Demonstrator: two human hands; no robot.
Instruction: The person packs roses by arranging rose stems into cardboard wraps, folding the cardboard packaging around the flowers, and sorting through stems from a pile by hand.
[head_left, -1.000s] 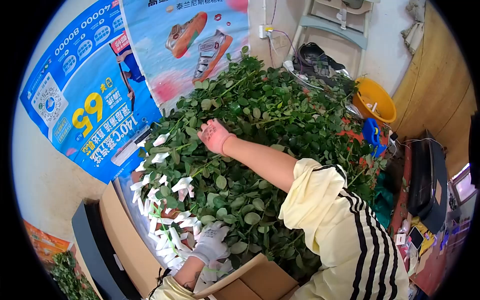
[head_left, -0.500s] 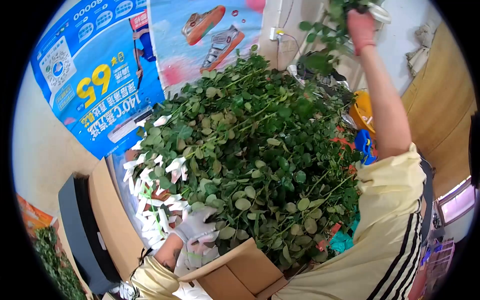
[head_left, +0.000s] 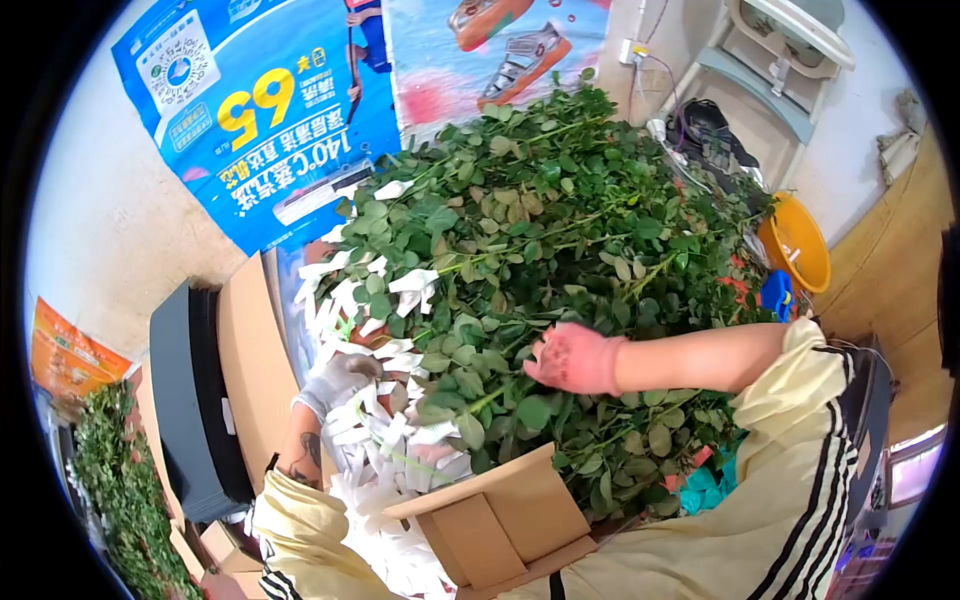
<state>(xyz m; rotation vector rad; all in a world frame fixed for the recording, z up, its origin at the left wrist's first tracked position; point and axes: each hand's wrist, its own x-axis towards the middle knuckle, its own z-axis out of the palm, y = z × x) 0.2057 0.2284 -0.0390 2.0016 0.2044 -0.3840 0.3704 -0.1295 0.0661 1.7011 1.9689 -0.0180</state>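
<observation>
A large heap of leafy green stems [head_left: 590,230] fills the middle, with white wrapped ends [head_left: 412,288] along its left side. My right hand [head_left: 575,360], in a pink glove, lies low over the leaves, its fingers curled around something hidden among them. Over the white wraps at the left edge of the heap is my left hand [head_left: 340,382], in a pale grey-white glove. Its fingers are bent toward the wraps, and what they touch is too unclear to tell.
An open cardboard box [head_left: 515,520] stands at the near edge. At left are a cardboard flap [head_left: 255,345] and a dark panel [head_left: 190,400]. A yellow basin [head_left: 797,243], a blue object [head_left: 776,294] and a high chair [head_left: 770,80] stand at right.
My right hand came down from the upper right, where it held a leafy stem, to the middle of the heap. My left hand shifted slightly up and left over the wraps. The view turned.
</observation>
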